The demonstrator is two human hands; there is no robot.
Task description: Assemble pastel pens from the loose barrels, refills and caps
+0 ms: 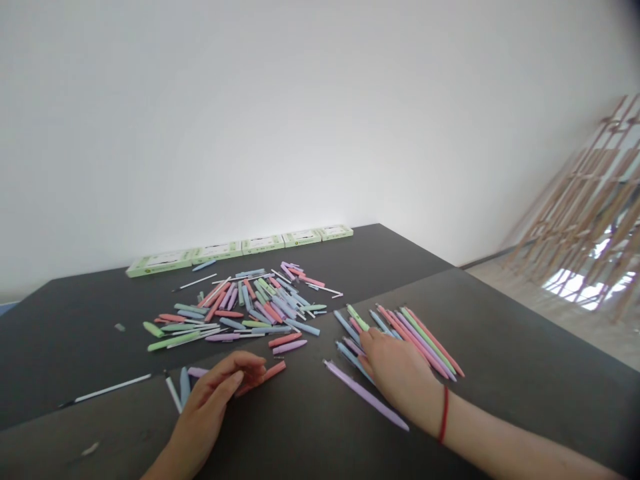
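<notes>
My right hand (397,365) rests over a row of assembled pens, fingers bent down and pressed together around a light green pen (357,316), whose lower end is hidden beneath the hand. A purple pen (367,395) lies apart, nearer to me. Red, green and purple pens (430,343) extend beyond the hand's right side. My left hand (215,397) has loosely curved fingers, with a gap between thumb and fingertips. Beside and partly behind these fingertips lies a red pen barrel (274,371). I see nothing held in the left hand.
A spread pile of coloured pen barrels and white refills (250,303) covers the middle of the dark table (400,267). Several light green boxes (263,245) line the back edge by the wall. One refill (113,387) lies at left. Wooden racks (590,193) stand at far right.
</notes>
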